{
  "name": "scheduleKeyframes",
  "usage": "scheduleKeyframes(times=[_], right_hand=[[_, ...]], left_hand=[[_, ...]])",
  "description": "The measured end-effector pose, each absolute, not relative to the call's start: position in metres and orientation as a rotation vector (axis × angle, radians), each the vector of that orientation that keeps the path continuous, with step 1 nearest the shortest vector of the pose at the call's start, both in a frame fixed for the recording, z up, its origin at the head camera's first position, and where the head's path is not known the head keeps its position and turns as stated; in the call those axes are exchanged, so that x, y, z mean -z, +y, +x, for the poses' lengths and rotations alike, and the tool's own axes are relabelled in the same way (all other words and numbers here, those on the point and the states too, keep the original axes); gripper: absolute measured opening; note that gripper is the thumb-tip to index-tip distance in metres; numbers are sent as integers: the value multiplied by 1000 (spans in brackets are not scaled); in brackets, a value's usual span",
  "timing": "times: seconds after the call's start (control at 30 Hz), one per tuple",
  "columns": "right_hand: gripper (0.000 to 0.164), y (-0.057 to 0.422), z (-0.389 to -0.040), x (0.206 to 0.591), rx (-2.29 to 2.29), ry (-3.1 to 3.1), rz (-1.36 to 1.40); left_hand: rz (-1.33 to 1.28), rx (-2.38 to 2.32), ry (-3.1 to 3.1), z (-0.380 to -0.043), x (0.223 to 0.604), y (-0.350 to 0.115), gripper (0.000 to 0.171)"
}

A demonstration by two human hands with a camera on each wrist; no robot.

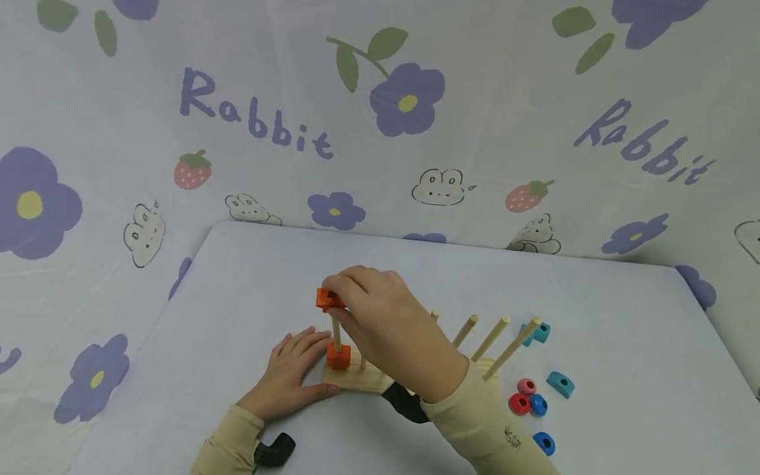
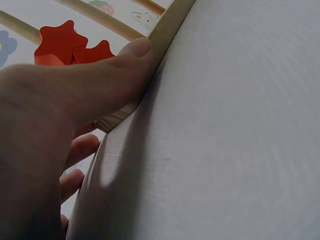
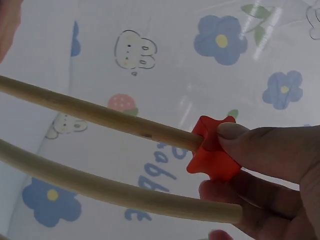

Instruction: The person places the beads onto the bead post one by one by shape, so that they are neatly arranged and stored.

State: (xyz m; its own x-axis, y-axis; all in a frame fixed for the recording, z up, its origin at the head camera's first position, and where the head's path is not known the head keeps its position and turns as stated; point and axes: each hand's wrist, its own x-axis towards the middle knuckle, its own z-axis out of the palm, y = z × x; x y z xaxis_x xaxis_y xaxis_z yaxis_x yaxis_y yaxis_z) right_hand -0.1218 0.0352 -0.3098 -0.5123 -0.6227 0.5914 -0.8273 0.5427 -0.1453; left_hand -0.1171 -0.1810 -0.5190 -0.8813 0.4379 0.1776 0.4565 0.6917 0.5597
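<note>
At the top of the leftmost peg (image 1: 336, 333), my right hand (image 1: 386, 323) pinches a red-orange star-shaped bead (image 3: 215, 150) between thumb and fingers. The peg's tip meets the bead's hole in the right wrist view. Lower on that peg, red-orange star beads (image 1: 338, 357) sit at the base. My left hand (image 1: 292, 376) grips the left end of the wooden peg stand (image 1: 362, 380), thumb (image 2: 127, 65) along the front edge and fingers around the end and behind. The right forearm hides the stand's middle.
Several bare pegs (image 1: 491, 338) rise on the stand's right side. To the right lie teal pieces (image 1: 561, 384), blue beads (image 1: 543, 443), a red bead (image 1: 519, 403) and a pink bead (image 1: 526, 386). A patterned cloth (image 1: 267, 198) hangs behind the white table (image 1: 623, 330).
</note>
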Motion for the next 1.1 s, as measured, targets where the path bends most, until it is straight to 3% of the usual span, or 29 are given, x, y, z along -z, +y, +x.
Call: scheduleKeyframes(times=[0.1, 0.27, 0.8, 1.1], right_hand=[[16, 31, -118, 316, -388, -2308, 1125], [27, 27, -111, 326, -236, -2335, 1082], [26, 16, -97, 348, -13, -2386, 899], [13, 2, -87, 382, 3, -2262, 680]], left_hand=[[-763, 959, -2841, -118, 520, -182, 75], [-754, 951, -2848, -118, 522, -183, 74], [-750, 905, -2874, -116, 518, -179, 74], [-736, 903, -2880, -115, 516, -179, 76]])
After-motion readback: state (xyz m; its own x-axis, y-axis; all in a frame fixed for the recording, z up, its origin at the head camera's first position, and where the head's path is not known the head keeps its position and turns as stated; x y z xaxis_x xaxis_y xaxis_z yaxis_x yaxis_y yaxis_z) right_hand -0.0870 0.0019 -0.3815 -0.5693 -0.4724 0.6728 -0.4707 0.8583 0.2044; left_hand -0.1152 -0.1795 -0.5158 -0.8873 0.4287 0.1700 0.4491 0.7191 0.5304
